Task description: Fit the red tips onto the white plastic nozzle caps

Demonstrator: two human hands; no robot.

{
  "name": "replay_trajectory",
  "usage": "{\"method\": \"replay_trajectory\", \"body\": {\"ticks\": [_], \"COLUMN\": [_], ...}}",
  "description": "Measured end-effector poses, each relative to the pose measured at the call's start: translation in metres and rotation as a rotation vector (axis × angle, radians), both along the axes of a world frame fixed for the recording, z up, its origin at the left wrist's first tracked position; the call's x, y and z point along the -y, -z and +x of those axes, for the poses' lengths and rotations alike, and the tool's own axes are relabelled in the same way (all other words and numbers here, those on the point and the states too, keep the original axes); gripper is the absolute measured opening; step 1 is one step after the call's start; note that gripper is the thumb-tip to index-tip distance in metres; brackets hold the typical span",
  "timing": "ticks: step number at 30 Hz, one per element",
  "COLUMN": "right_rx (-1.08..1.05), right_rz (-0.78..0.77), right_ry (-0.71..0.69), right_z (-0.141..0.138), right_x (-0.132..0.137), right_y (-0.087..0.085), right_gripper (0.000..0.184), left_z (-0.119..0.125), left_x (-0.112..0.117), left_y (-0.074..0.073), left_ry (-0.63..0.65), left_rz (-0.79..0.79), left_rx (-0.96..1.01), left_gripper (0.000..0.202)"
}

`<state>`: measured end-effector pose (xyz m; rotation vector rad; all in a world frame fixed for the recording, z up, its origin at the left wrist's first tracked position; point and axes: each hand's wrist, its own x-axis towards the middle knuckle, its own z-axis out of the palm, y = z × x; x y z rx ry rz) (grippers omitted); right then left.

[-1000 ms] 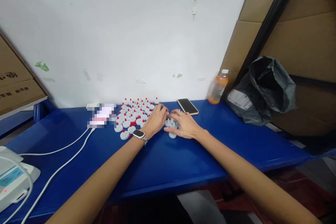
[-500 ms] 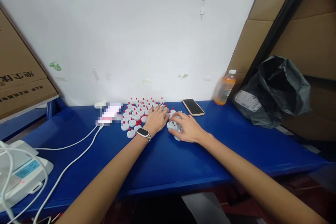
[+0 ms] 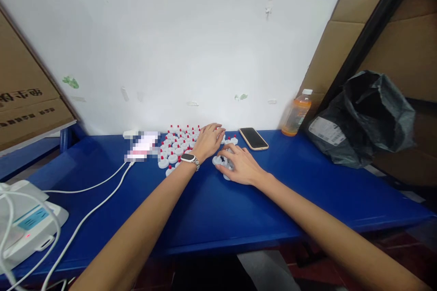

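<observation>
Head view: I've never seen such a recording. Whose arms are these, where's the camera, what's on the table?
No machine here: the camera sits on a person's head, looking down at their own bare arms. The left hand, wearing a watch, lies on a cluster of white caps with red tips. The right hand covers a few more caps beside it. Whether either grips one is hidden. Also on the blue table: a phone, an orange bottle, a black bag, a white device.

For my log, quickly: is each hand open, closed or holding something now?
Left hand: open, flat on red-tipped caps.
Right hand: curled over white caps; grip cannot be told.
</observation>
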<state>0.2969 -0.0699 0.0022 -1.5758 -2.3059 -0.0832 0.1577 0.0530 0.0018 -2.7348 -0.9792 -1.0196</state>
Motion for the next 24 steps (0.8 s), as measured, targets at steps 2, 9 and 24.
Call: {"method": "replay_trajectory", "body": {"ticks": [2,9,24], "right_rx": [-0.001,-0.040,-0.178], "right_rz": [0.012,0.079,-0.020], "right_ry": [-0.012,-0.056,-0.046], "right_z": [-0.006,-0.031,-0.069], "right_x": [-0.004,-0.021,-0.047], "right_y": [0.001,0.004,-0.017], "right_gripper": [0.041,0.052,0.016], "left_z": [-0.019,-0.096,-0.145], "left_x": [0.016,0.063,0.065], "left_y": [-0.008,-0.012,-0.004], "left_ry": [0.050,0.015,0.032], "left_rz": [-0.060,-0.184,-0.242], "left_rx": [0.058,0.105,0.167], "left_gripper": [0.031,0.021,0.020]}}
